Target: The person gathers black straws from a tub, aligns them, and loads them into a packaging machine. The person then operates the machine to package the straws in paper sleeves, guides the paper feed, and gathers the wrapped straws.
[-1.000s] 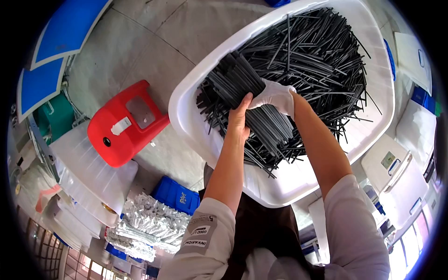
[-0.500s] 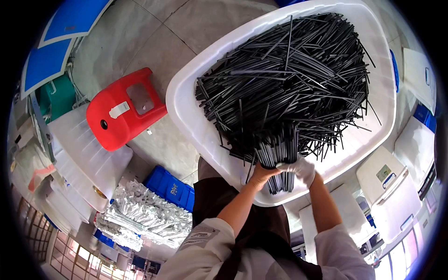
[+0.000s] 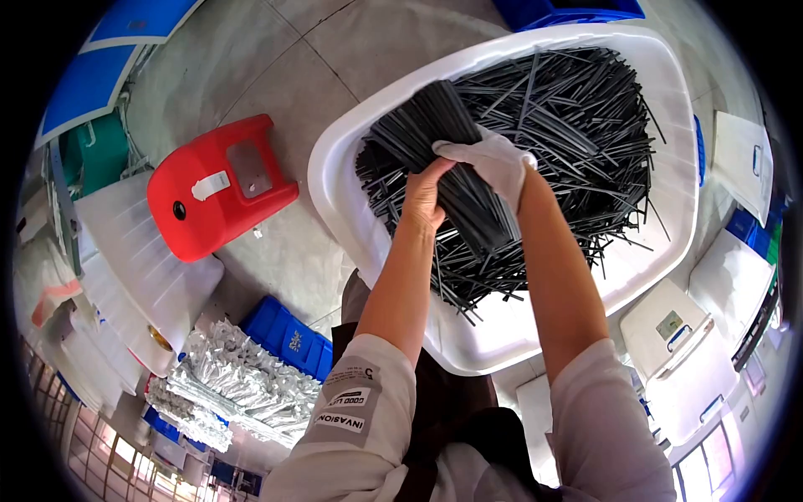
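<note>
A thick bundle of thin black rods [image 3: 481, 213] lies slantwise between my hands, above a large white tub [image 3: 339, 180]. My bare left hand [image 3: 425, 194] grips its near left side, thumb pointing up. On the right side my right hand [image 3: 495, 163], in a pale glove, is wrapped over the bundle, with its thumb across the top. Many loose black rods [image 3: 577, 125] fill the tub beneath and beyond the bundle, pointing in many directions. The palms and the bundle's underside are hidden.
A red plastic stool [image 3: 196, 213] is on the floor left of the tub. At the lower left, silvery wrapped bundles [image 3: 242, 381] lie by a blue crate [image 3: 288, 335]. Another blue crate [image 3: 569, 12] is beyond the tub. White lidded boxes [image 3: 665, 326] stand at right.
Half a second ago the bundle was upright at the tub's near edge. Both hands have since raised it away from my body, and it now leans to the upper left.
</note>
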### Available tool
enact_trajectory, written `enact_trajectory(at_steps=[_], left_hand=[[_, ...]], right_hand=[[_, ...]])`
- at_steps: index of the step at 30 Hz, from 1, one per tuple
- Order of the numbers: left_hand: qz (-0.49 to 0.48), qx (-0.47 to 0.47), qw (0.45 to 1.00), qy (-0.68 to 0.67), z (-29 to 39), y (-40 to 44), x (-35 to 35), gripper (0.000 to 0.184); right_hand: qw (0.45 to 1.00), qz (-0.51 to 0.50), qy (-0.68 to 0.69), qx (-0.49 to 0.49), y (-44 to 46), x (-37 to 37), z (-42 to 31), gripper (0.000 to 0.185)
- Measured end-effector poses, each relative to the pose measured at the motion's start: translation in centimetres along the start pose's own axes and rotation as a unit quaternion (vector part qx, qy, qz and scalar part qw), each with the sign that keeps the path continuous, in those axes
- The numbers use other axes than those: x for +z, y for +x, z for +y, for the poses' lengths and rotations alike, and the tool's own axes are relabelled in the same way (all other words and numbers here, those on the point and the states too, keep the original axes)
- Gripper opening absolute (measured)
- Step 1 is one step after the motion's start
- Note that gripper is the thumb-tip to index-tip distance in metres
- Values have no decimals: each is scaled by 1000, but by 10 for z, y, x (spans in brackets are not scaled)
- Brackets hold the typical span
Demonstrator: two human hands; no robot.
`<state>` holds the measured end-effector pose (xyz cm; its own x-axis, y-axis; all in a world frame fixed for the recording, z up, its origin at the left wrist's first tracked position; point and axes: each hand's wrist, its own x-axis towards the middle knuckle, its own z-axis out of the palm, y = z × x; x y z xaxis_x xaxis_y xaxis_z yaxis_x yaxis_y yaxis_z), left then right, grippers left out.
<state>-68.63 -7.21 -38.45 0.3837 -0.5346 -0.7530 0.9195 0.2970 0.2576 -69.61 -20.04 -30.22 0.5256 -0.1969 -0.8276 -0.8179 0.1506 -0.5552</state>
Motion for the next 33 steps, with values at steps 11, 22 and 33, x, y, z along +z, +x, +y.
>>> enact_trajectory(at_steps=[11, 22, 33], left_hand=[[32, -89, 982, 164, -157, -156, -44, 58], [-31, 21, 988, 152, -58, -187, 14, 46], [-21, -166, 948, 271, -35, -251, 63, 37]], right_hand=[[985, 51, 139, 94, -164, -1, 160, 39], [987, 148, 34, -48, -204, 22, 58, 43], [911, 165, 377, 18, -297, 42, 25, 28]])
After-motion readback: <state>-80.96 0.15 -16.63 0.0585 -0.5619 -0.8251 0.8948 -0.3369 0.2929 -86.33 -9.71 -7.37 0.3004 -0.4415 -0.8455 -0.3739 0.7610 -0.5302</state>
